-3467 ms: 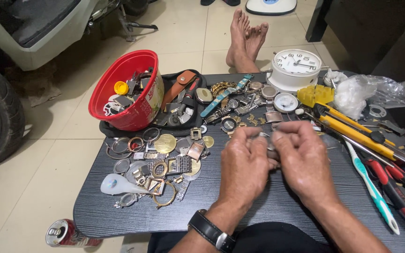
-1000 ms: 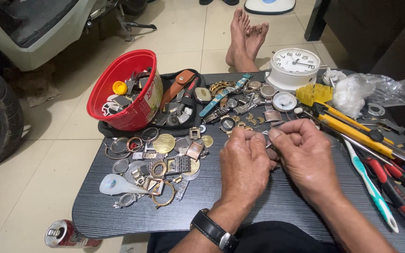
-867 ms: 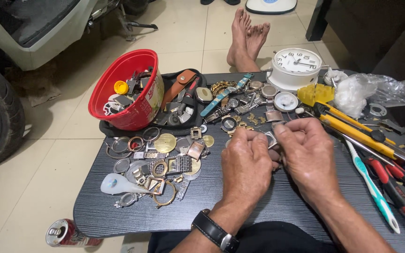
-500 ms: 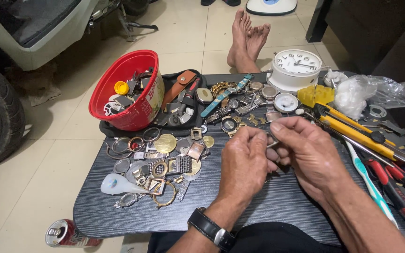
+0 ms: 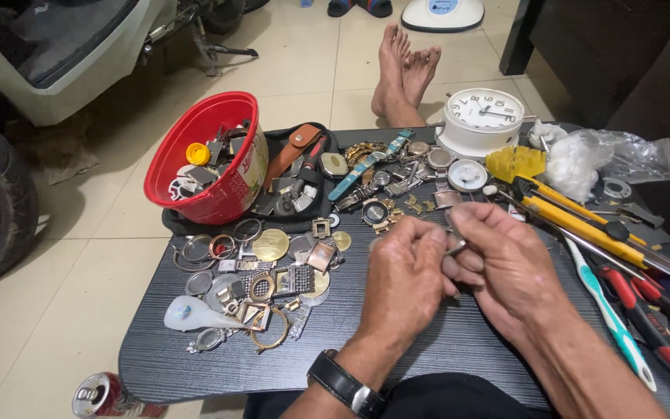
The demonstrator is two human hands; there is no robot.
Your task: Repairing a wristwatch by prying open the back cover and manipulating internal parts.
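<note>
My left hand (image 5: 406, 279) and my right hand (image 5: 505, 264) meet over the middle of a low black table (image 5: 195, 365). Together they pinch a small silvery metal watch part (image 5: 454, 245), mostly hidden by the fingers. A black wristwatch (image 5: 347, 384) is on my left wrist. Just beyond the hands lie several loose watches and straps (image 5: 381, 182). To the left sits a scatter of watch cases, rings and dials (image 5: 265, 271).
A red bucket (image 5: 211, 159) of parts rests on a black pouch (image 5: 304, 167) at the back left. A white alarm clock (image 5: 481, 120), yellow-handled tools (image 5: 583, 225), red pliers (image 5: 661, 326), a toothbrush (image 5: 610, 318) and a plastic bag (image 5: 606, 159) fill the right. Someone's bare feet (image 5: 405, 66) lie beyond; a can (image 5: 106, 397) stands on the floor.
Both hands have stayed together over the table's middle, turning slightly as the fingers shift on the small metal part. Nothing else on the table has moved.
</note>
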